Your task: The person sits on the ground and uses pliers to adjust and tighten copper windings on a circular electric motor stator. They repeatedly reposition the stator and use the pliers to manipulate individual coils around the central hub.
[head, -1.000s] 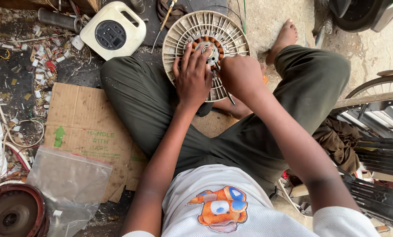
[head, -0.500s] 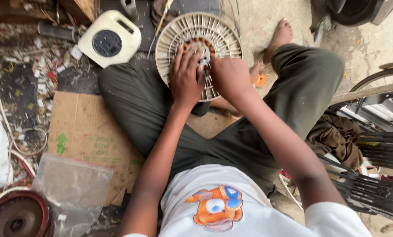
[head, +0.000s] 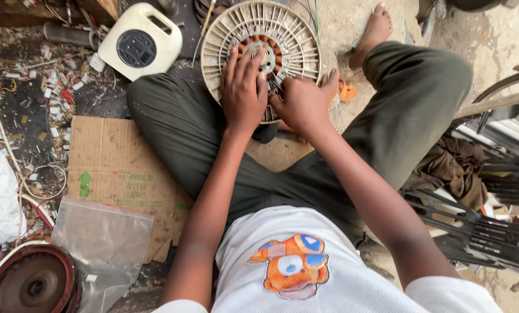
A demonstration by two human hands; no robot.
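**Both hands close in on the centre of the fan motor**

The left hand (head: 244,91) lies flat on the round, slotted motor housing (head: 297,40), fingers spread and reaching up to the ring of copper windings (head: 276,49) at its middle. Half a second ago those fingers sat a little lower and more to the side of the hub; now the fingertips press right beside the central shaft, palm down, steadying the part rather than gripping it. The right hand (head: 302,105) is curled tight at the lower right edge of the windings, knuckles up. It seems to pinch something thin there, perhaps a wire end or a small tool, but the fingers hide it and I cannot tell which. Compared with a second ago, both hands have drawn closer together, and the work looks to have narrowed to one spot on the coil ring.

The housing rests tilted against the person's crossed legs, between the knees, near one bare foot (head: 377,29). To the left, a cream cable reel (head: 138,43) stands on the ground just beside the housing. Nearer the body lie a flattened cardboard sheet (head: 109,156), a clear plastic bag (head: 100,243) and a dark red round casing (head: 27,284).
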